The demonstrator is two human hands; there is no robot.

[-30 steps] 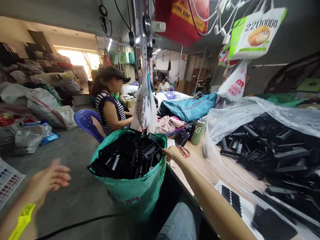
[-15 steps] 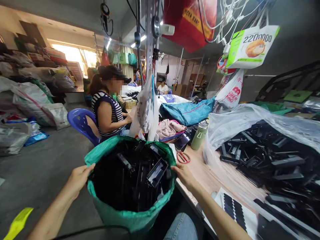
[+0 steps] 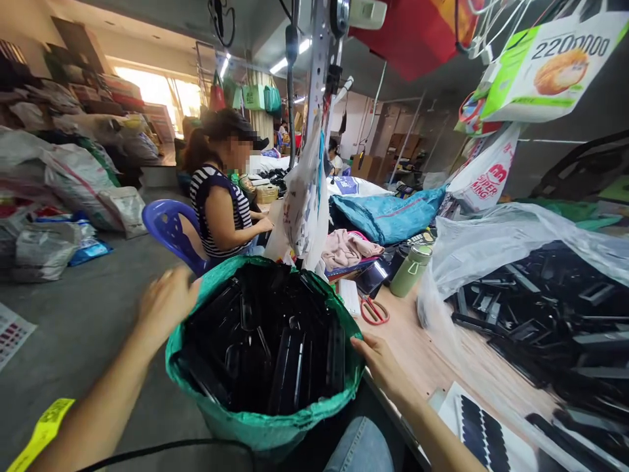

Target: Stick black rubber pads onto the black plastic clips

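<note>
A green woven sack stands open in front of me, filled with black plastic parts that look like long casings. My left hand, blurred by motion, is closed at the sack's left rim, its fingertips touching the edge. On the right side, my right hand pinches the rim between thumb and fingers. The sack sits beside the table edge, just left of my jeans-covered knee.
The wooden table holds red-handled scissors, a green bottle, and a clear plastic bag of black parts. A person sits on a blue chair beyond the sack. A metal post rises behind it.
My left hand has moved up along the rim. The black parts have shifted and lie differently in the sack. The view has turned slightly left, and the right hand still grips the rim.
</note>
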